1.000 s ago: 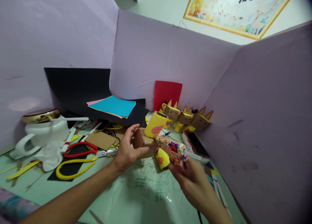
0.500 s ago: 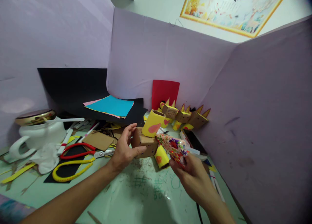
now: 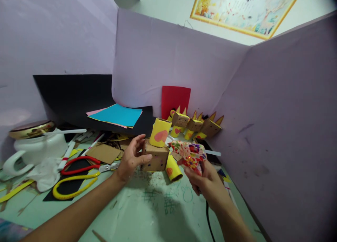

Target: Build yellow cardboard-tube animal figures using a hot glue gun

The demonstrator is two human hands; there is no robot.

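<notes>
The left hand [image 3: 131,159] has its grip partly closed around a small cardboard box [image 3: 156,159], thumb across the front and fingers at the left side. The right hand [image 3: 206,179] has its grip wrapped around the handle of a flower-patterned glue gun [image 3: 189,154], a pale stick [image 3: 213,153] jutting from its back. The nozzle points at the box's upper right corner; whether it touches cannot be told.

On the box a yellow tube [image 3: 159,134] stands slightly tilted, open end up. A second yellow tube [image 3: 173,169] lies on the bench [image 3: 147,221], just right of the box.

At far left stands a white mug [image 3: 42,147] with a gold-rimmed lid [image 3: 31,129] at its top; its contents are hidden. Crumpled tissue [image 3: 47,175] lies before it. Scissors [image 3: 104,168] lie between mug and left forearm. Behind the hands rest black sheets [image 3: 73,98], blue paper [image 3: 117,115], a red card [image 3: 176,98] and spiked cardboard figures [image 3: 181,120], the nearest things beyond the gun.
</notes>
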